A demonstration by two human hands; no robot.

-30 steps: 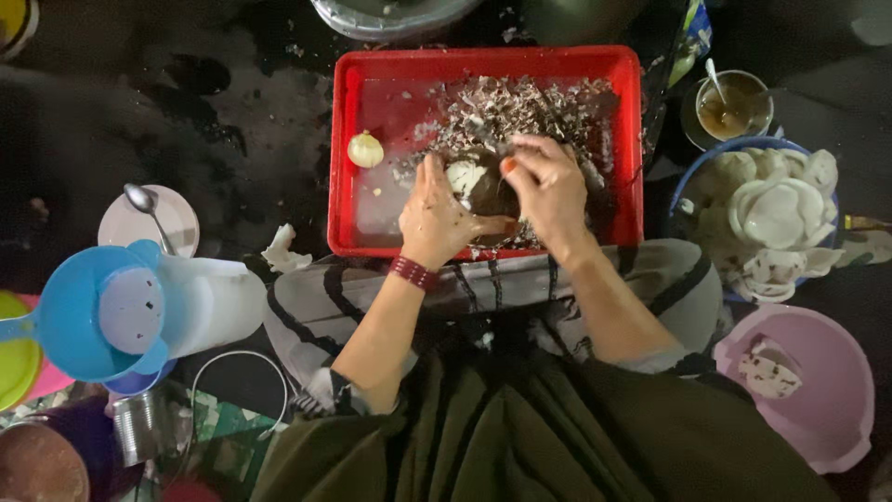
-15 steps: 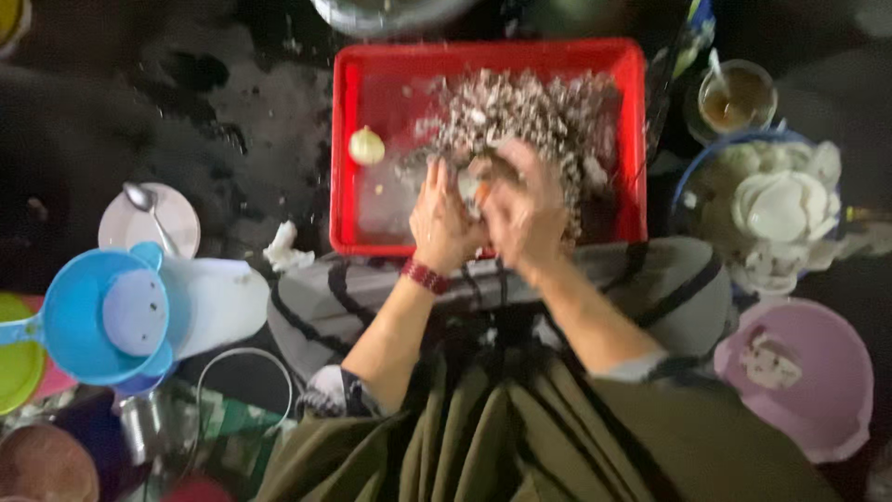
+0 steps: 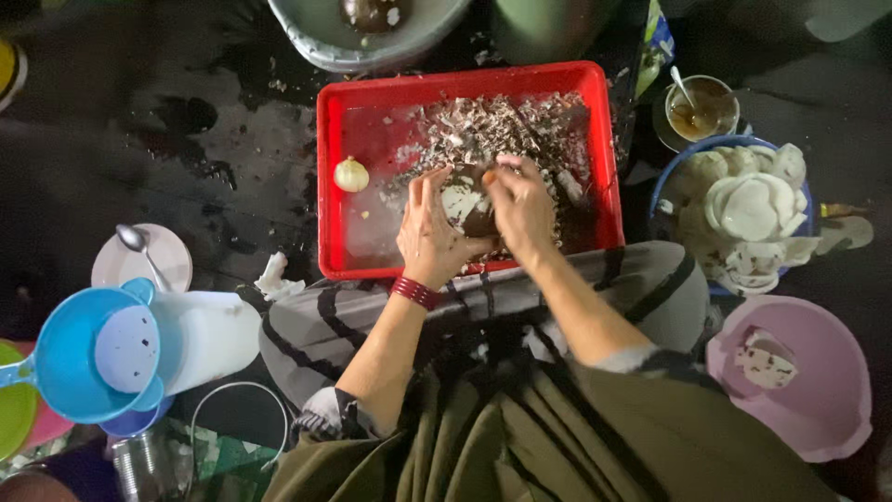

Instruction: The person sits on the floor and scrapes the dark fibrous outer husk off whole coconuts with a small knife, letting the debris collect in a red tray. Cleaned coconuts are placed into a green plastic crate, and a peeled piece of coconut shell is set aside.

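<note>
My fingers are wrapped round a coconut (image 3: 469, 206), brown with a peeled white patch showing between my two hands. My left hand (image 3: 429, 232) cups its left side, fingers stretched up along it and thumb underneath, so it is gripping the coconut. My right hand (image 3: 520, 206) curls over the top and right side, fingertips bent down onto the shell; I cannot tell whether a tool is tucked inside that hand. The coconut sits right between my palms, touching both, low in the red tray (image 3: 339, 177). Just above my fingertips lies a heap of shavings (image 3: 492, 125), brown and white, spread across the tray's far half. To the left of my left hand, apart from it, a small pale round piece (image 3: 351, 174) rests on the wet tray floor. A red bangle (image 3: 416, 292) circles my left wrist, just over the tray's near rim, and below it my striped lap cloth (image 3: 307, 325) spreads under both forearms. Out to the right of my right hand stands a blue bowl (image 3: 662, 191) piled with white peeled pieces (image 3: 748, 206), with a small cup and spoon (image 3: 701, 104) beyond it and a pink bowl (image 3: 818, 409) nearer me. Far to the left are a blue scoop (image 3: 65, 367) on a white jug (image 3: 209, 335).
</note>
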